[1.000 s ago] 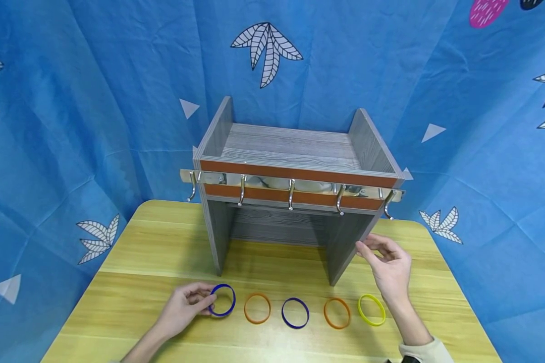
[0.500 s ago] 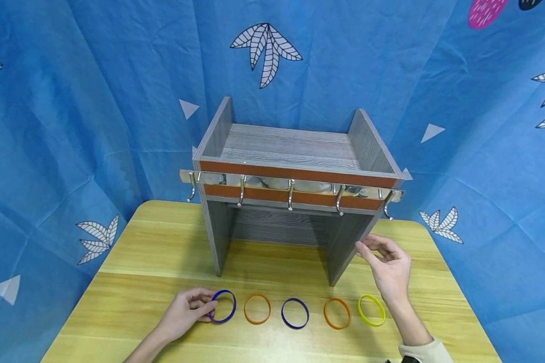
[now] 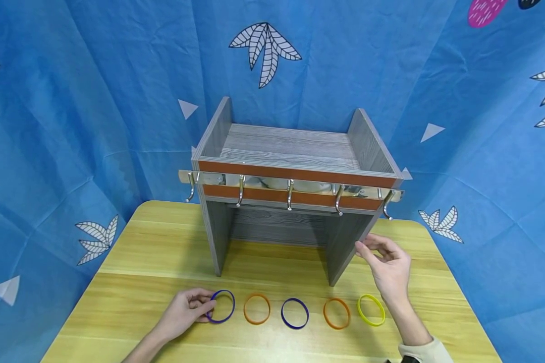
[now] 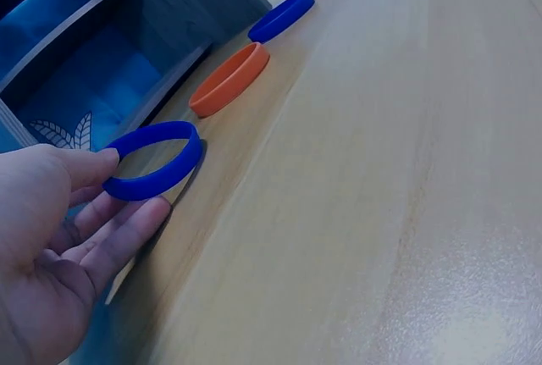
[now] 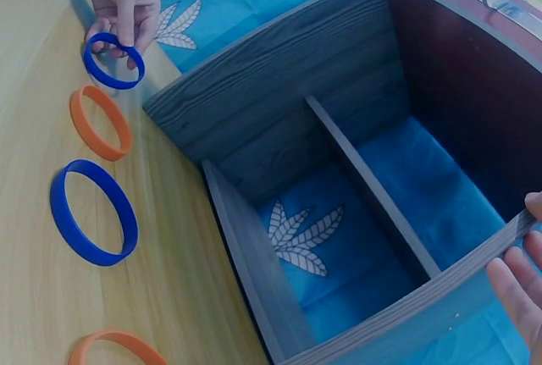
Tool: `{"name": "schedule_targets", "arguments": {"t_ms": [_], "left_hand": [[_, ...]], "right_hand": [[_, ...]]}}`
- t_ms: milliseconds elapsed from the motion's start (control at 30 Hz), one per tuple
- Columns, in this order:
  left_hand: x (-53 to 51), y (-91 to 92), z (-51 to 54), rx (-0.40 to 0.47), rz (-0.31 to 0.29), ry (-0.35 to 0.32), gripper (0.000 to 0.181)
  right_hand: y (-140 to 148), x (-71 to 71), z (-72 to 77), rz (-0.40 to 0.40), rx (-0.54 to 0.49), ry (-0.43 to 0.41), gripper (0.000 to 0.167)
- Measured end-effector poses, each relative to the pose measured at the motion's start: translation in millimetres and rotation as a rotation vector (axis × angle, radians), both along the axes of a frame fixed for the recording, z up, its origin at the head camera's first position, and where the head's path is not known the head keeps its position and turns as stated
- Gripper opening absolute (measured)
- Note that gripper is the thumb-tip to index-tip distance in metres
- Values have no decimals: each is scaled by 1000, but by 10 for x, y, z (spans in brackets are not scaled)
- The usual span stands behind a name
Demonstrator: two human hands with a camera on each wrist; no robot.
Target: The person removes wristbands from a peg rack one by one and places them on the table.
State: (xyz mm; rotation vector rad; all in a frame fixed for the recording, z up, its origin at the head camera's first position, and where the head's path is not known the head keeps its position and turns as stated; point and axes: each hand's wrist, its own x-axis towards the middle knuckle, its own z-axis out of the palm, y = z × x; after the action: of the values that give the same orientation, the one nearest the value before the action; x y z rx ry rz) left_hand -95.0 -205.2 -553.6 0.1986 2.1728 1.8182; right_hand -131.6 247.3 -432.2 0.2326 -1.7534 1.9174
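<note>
In the head view my left hand [image 3: 183,312] pinches a blue silicone wristband [image 4: 157,183] between thumb and fingers. The band is tilted, just over the table at the left end of a row. To its right lie an orange wristband [image 4: 240,87], a second blue wristband [image 5: 66,221], another orange wristband [image 3: 338,327] and a yellow wristband [image 3: 372,324]. My right hand [image 3: 390,267] grips the front edge of the right side panel of a grey wooden shelf [image 3: 290,143], thumb on the inner face, fingers on the outer one.
A metal hook rail [image 3: 313,185] with several hooks runs across the shelf's brown front strip. The shelf stands on a light wooden table [image 3: 141,252]. Behind and beside it hangs a blue patterned cloth [image 3: 141,91].
My left hand has shifted slightly toward the near edge, and the pinched blue wristband has come down a little with it. My right hand stays in place on the shelf.
</note>
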Motion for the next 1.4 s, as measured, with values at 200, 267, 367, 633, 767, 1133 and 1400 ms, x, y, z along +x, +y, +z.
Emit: {"name": "schedule_targets", "arguments": {"t_ms": [200, 267, 367, 633, 767, 1133, 1400], "left_hand": [[-8, -37, 13, -33, 14, -27, 42], [-9, -54, 22, -32, 16, -34, 42], [-9, -79, 38, -33, 14, -40, 42], [-15, -146, 81, -67, 37, -54, 40], [-22, -172, 129, -94, 57, -42, 38], [-98, -304, 401, -155, 66, 145, 39], [-133, -326, 673, -321, 155, 324, 27]], "right_hand": [[-6, -1, 4, -13, 4, -15, 22], [-10, -3, 8, -13, 3, -19, 22], [-16, -7, 13, -13, 1, -21, 22], [-29, -8, 15, -14, 6, -21, 22], [-31, -10, 15, -11, 2, -20, 22], [-32, -6, 16, -13, -1, -23, 22], [-27, 5, 20, -5, 8, -13, 23]]}}
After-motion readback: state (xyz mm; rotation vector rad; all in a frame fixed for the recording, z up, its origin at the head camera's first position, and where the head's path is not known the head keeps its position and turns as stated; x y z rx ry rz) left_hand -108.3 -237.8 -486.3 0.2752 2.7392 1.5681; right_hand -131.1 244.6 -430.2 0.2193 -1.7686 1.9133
